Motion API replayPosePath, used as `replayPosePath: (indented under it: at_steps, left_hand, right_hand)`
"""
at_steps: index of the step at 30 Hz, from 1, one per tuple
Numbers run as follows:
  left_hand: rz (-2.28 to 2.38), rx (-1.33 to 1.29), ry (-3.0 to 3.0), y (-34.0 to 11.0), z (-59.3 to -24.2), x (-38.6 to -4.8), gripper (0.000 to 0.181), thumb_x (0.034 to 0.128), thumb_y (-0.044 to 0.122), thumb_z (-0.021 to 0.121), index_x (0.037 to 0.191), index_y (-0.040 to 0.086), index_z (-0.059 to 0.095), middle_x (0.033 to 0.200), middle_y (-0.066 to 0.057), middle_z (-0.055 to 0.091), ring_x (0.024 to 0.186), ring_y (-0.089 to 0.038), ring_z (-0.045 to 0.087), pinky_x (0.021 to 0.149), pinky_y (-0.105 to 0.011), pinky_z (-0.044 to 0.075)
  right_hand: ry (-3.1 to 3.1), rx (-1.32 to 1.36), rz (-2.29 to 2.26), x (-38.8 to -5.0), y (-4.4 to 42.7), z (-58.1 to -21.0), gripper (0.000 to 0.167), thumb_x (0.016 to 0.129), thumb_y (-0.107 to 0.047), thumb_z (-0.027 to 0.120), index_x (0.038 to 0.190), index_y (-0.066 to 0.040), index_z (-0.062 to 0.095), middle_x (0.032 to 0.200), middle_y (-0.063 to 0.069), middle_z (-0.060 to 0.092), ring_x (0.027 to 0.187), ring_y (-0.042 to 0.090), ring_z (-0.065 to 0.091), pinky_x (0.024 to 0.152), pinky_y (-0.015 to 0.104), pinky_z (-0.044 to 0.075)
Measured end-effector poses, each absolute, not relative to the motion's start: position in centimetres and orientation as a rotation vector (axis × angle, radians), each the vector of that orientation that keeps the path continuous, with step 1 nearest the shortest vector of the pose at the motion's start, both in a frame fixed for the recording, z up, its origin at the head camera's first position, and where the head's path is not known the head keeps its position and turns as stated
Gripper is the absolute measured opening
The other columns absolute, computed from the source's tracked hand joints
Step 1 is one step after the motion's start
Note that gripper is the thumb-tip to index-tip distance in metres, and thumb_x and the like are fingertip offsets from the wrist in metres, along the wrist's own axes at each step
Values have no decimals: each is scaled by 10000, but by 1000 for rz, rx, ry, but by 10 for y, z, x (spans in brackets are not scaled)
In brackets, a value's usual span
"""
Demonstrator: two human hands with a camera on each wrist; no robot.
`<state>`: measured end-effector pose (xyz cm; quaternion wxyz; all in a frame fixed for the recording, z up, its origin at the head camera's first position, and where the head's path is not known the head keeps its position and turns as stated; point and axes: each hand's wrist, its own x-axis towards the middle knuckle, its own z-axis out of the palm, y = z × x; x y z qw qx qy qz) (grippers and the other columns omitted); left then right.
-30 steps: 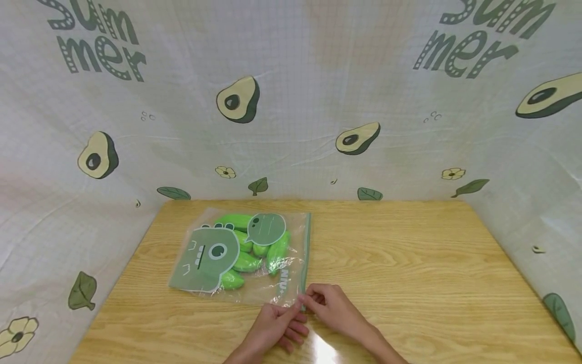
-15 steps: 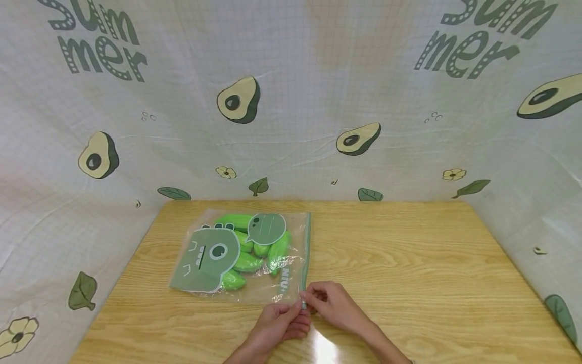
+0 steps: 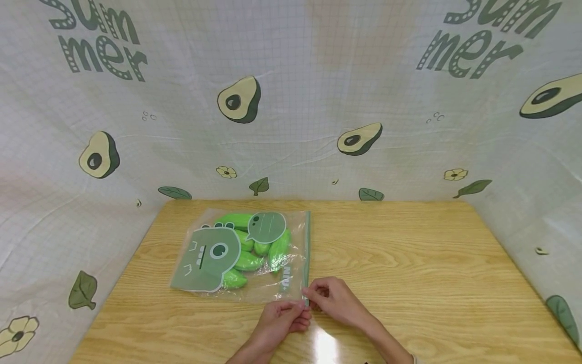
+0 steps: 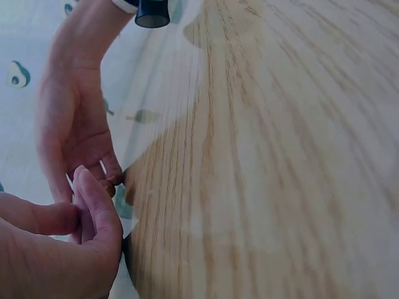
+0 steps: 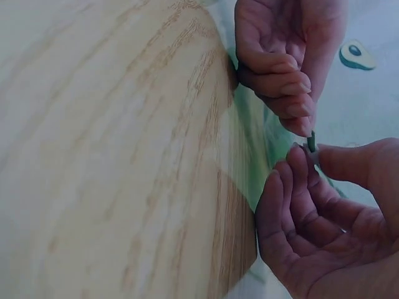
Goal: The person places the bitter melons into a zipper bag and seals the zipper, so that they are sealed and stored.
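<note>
A clear zip bag (image 3: 202,273) with a green monster print lies flat on the table's left half in the head view. Inside are several bright green, ribbed, elongated pieces like small gourds (image 3: 247,261). Its green zip strip (image 3: 306,253) runs down the right edge. At the near end of that strip, my left hand (image 3: 279,319) pinches the corner between thumb and forefinger. Just right of it, my right hand (image 3: 335,301) pinches the strip. The right wrist view shows a small pale piece (image 5: 313,154) between the right thumb and forefinger, probably the slider, partly hidden.
Wood-grain tabletop (image 3: 409,263) stretches right of the bag. A pale cloth (image 3: 295,101) printed with avocados and leaves hangs behind and along both sides. A dark cylindrical object (image 4: 153,12) shows by the right wrist in the left wrist view.
Both hands have stayed at the bag's near right corner. The right hand has shifted slightly away along the strip, and the left fingers have drawn in more. The bag has barely moved.
</note>
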<state>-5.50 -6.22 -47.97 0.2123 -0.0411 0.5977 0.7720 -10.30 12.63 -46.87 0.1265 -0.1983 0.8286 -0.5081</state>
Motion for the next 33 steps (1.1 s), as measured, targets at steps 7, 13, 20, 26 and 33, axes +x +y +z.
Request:
replayPosePath:
  at_steps: [7, 13, 20, 26, 33]
  left_hand:
    - [2139, -128, 1683, -60, -478, -56, 268, 1037, 46, 575, 1103, -201, 659, 887, -95, 734, 785, -116, 703, 769, -249, 612]
    - [2115, -148, 1712, -59, -480, -56, 278, 1039, 77, 592, 1086, -185, 674, 873, -77, 733, 777, -112, 698, 753, -244, 610]
    - [2108, -156, 1720, -59, -480, -56, 271, 1036, 66, 589, 1097, -185, 669, 876, -80, 733, 781, -117, 700, 755, -248, 611]
    - [2114, -152, 1726, -59, -482, -58, 261, 1033, 51, 584, 1103, -186, 667, 887, -84, 734, 789, -121, 701, 759, -254, 613]
    - [2117, -150, 1720, -60, -483, -57, 263, 1033, 53, 586, 1107, -187, 666, 887, -83, 733, 791, -123, 701, 762, -253, 613]
  right_hand:
    - [2403, -551, -1488, -106, 126, -468, 283, 1015, -284, 658, 805, -110, 735, 707, -43, 668, 641, 75, 603, 580, 218, 490]
    - [2413, -525, -1480, -109, 127, -469, 291, 1014, -290, 658, 792, -117, 733, 691, -36, 663, 627, 93, 608, 577, 219, 487]
    - [2428, -502, -1461, -112, 127, -468, 287, 1013, -297, 660, 812, -109, 741, 688, -29, 661, 609, 69, 576, 547, 210, 451]
    - [2436, -490, -1459, -116, 126, -468, 295, 1014, -302, 658, 811, -105, 742, 688, -33, 660, 623, 90, 594, 588, 221, 480]
    - [2429, -472, -1477, -119, 127, -467, 313, 1021, -299, 649, 797, -92, 723, 700, -4, 668, 625, 99, 590, 577, 212, 464]
